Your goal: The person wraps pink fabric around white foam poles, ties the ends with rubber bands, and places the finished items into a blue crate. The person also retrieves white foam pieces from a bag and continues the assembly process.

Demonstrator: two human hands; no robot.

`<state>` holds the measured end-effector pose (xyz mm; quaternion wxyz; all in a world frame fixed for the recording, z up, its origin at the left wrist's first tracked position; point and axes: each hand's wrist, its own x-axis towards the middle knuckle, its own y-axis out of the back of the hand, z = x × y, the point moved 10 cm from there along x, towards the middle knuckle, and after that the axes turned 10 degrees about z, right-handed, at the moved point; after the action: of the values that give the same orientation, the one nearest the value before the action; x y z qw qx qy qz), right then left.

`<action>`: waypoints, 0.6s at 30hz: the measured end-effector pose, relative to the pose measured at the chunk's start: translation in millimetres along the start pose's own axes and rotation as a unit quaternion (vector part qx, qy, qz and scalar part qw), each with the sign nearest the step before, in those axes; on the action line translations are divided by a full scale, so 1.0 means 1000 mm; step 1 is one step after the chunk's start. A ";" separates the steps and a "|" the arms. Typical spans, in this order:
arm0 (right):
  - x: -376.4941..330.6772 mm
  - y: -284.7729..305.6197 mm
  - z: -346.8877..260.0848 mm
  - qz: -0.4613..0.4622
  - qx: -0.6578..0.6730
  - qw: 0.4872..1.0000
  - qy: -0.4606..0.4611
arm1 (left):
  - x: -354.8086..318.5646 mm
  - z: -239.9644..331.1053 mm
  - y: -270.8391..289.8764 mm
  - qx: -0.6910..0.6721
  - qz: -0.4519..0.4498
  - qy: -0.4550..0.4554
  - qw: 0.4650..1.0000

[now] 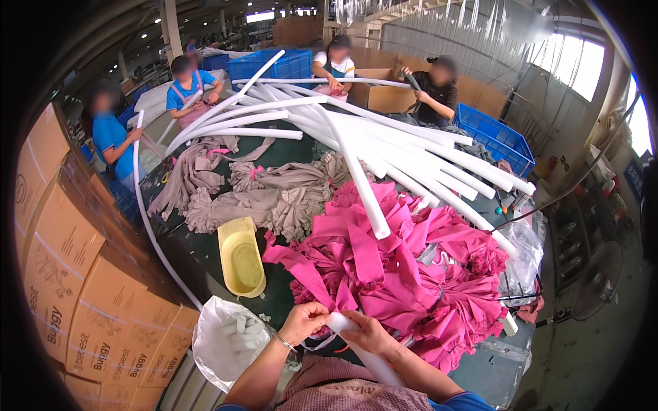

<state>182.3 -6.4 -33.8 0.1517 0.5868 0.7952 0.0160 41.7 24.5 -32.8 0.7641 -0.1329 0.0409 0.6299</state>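
Close to my body, a white foam tube runs up from my lap, with its end between my two hands. My right hand is closed around the tube just below that end. My left hand, a band on its wrist, pinches a pink fabric strip at the tube's mouth. This strip joins a heaped pile of pink fabric pieces just beyond my hands. Whether the fabric reaches over the tube's end is hidden by my fingers.
White foam tubes lie across the dark table, beside brown-grey fabric pieces. A yellow basin and a white bag of short tube pieces sit left. Cartons stack at far left. Several people work around the table; blue crates stand behind.
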 end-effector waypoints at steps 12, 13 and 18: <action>0.002 0.032 -0.034 0.193 -0.096 0.973 0.082 | 0.004 -0.022 -0.011 0.031 0.098 -0.030 0.994; 0.003 0.031 -0.028 0.193 -0.093 0.973 0.080 | 0.003 -0.034 -0.010 -0.109 0.131 0.060 0.984; 0.010 0.003 -0.017 0.156 -0.141 0.974 0.084 | 0.025 -0.054 -0.022 -0.298 0.192 0.151 0.923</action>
<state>178.0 6.7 -18.9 0.1608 0.6726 0.6939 0.2007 73.9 30.7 -87.3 0.5385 -0.4372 -0.0090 0.7203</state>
